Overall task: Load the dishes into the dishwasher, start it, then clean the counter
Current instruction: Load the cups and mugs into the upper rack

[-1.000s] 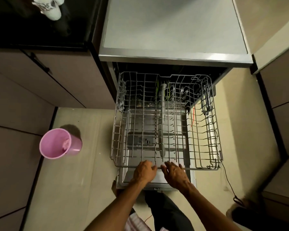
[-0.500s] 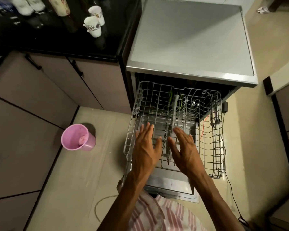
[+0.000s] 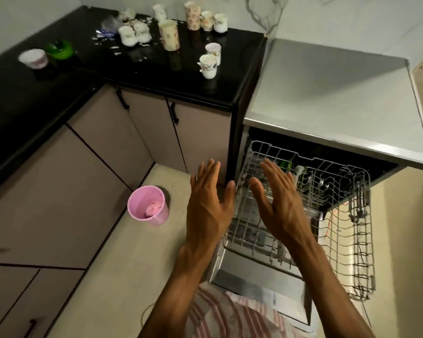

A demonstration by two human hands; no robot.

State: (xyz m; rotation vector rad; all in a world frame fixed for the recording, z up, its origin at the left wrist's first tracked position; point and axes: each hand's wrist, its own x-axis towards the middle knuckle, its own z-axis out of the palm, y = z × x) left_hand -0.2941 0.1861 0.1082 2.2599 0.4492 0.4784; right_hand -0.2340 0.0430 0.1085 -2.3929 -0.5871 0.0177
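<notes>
The dishwasher (image 3: 332,93) stands open at the right, its door down and its wire rack (image 3: 347,230) pulled out over the door. The rack looks nearly bare, with a few items at its back. My left hand (image 3: 208,203) and my right hand (image 3: 279,201) hover with straight fingers, holding nothing, the left over the floor beside the rack and the right above the rack's left part. Several floral cups (image 3: 208,65) and two tall floral tumblers (image 3: 169,35) stand on the black counter (image 3: 156,76) at the upper left, amid white scraps.
A pink bucket (image 3: 148,206) sits on the beige floor left of my hands. A green bowl (image 3: 60,50) and a white cup (image 3: 33,59) stand on the counter's left wing. Brown cabinet doors (image 3: 147,132) run under the counter.
Both hands let go of the rack's front edge and rose, fingers spread. The view lifted and turned left, bringing the counter with its cups into sight.
</notes>
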